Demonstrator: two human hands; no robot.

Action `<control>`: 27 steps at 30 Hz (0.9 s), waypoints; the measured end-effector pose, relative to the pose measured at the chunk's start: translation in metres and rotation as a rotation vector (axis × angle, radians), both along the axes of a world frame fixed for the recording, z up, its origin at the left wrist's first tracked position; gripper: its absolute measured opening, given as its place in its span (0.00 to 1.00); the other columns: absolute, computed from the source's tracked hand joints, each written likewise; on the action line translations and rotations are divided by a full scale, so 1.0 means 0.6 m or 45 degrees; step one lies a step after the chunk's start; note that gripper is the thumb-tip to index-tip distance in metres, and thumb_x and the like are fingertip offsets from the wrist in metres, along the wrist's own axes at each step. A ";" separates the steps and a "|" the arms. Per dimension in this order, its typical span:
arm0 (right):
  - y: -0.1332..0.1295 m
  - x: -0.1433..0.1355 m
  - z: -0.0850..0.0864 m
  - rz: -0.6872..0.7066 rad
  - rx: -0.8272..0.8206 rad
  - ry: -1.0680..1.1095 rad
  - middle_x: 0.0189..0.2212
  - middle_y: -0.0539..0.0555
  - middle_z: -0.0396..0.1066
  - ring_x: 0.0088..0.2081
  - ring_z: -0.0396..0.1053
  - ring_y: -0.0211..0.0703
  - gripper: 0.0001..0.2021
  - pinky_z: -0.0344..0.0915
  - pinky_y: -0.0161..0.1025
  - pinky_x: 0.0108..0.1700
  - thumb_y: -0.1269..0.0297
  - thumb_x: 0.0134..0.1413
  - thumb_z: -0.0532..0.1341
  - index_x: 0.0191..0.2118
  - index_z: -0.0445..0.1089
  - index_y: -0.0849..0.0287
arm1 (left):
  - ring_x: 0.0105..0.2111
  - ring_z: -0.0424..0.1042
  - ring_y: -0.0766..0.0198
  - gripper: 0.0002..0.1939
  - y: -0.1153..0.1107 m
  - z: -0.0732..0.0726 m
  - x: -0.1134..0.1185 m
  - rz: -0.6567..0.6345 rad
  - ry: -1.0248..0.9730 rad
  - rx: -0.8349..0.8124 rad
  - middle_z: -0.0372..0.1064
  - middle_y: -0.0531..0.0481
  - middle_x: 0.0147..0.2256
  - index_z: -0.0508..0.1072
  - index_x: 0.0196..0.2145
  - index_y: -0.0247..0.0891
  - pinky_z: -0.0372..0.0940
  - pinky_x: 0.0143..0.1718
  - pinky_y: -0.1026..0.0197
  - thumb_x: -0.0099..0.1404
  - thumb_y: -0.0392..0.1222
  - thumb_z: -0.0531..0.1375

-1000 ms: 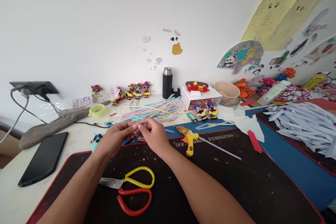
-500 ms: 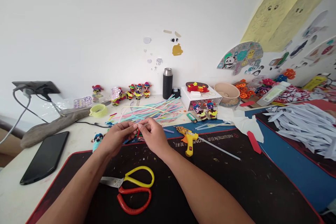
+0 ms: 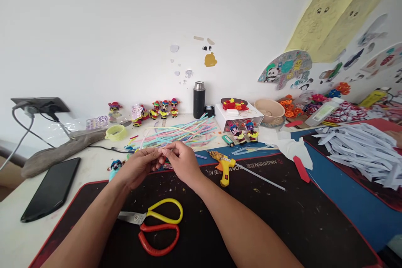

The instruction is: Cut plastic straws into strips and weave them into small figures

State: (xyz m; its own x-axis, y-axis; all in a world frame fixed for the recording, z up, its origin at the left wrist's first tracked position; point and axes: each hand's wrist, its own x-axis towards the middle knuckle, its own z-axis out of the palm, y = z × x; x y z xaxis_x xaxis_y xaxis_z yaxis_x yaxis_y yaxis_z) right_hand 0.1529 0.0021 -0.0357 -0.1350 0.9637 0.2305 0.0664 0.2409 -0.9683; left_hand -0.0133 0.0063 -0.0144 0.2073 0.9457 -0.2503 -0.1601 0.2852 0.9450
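Note:
My left hand [image 3: 140, 166] and my right hand [image 3: 184, 162] meet above the far edge of the black mat, fingertips pinched together. Whatever is between them is too small and covered by the fingers to name. Below my wrists lie scissors [image 3: 166, 221] with one yellow and one red handle, the blades partly behind my left forearm. A yellow glue gun [image 3: 226, 169] rests right of my right hand, a clear glue stick [image 3: 264, 179] running out of its back. A small figure in light blue [image 3: 115, 168] is beside my left hand, partly hidden.
Pastel strips [image 3: 182, 131] are heaped behind my hands. Small colourful figures [image 3: 165, 109] and a black flask [image 3: 199, 100] stand along the wall. A phone [image 3: 52, 190] lies left, white paper strips [image 3: 361, 150] right. A white box [image 3: 224, 116] and a bowl [image 3: 269, 110] are at the back.
A small red piece that showed below my fingertips is now mostly out of sight. My hands stay pinched together, and the whole view has shifted slightly.

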 end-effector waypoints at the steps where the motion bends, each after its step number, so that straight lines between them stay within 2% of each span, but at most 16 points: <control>1: 0.000 -0.001 -0.001 -0.006 0.007 -0.006 0.29 0.49 0.77 0.31 0.75 0.41 0.07 0.66 0.35 0.35 0.59 0.65 0.63 0.38 0.72 0.57 | 0.23 0.65 0.69 0.24 0.000 -0.001 0.001 -0.008 -0.008 -0.007 0.73 0.49 0.23 0.81 0.25 0.33 0.59 0.23 0.68 0.42 0.55 0.81; 11: -0.010 -0.011 -0.006 -0.036 0.021 -0.065 0.26 0.48 0.75 0.30 0.74 0.42 0.09 0.65 0.36 0.34 0.59 0.68 0.60 0.36 0.65 0.54 | 0.21 0.59 0.70 0.25 -0.001 -0.007 0.006 -0.075 -0.011 -0.016 0.66 0.53 0.19 0.76 0.20 0.34 0.56 0.21 0.68 0.45 0.57 0.79; 18: -0.003 -0.016 -0.018 0.010 -0.013 0.041 0.26 0.47 0.75 0.29 0.74 0.41 0.07 0.66 0.35 0.33 0.58 0.68 0.59 0.38 0.65 0.54 | 0.21 0.61 0.71 0.26 0.001 -0.010 0.008 0.001 -0.025 -0.038 0.68 0.52 0.21 0.78 0.22 0.34 0.57 0.22 0.68 0.41 0.57 0.80; 24: -0.003 -0.007 -0.014 0.071 -0.015 0.072 0.29 0.48 0.76 0.24 0.68 0.37 0.09 0.61 0.33 0.27 0.56 0.66 0.61 0.44 0.70 0.54 | 0.23 0.63 0.71 0.22 0.003 -0.011 0.003 0.012 -0.090 0.017 0.70 0.51 0.24 0.80 0.27 0.33 0.57 0.22 0.69 0.44 0.53 0.80; 27: -0.004 -0.006 -0.010 0.106 -0.097 0.132 0.25 0.45 0.72 0.19 0.61 0.34 0.11 0.57 0.32 0.23 0.54 0.66 0.61 0.47 0.71 0.54 | 0.23 0.63 0.70 0.22 0.003 -0.009 0.001 0.031 -0.078 0.051 0.70 0.51 0.25 0.81 0.29 0.33 0.56 0.22 0.68 0.45 0.52 0.80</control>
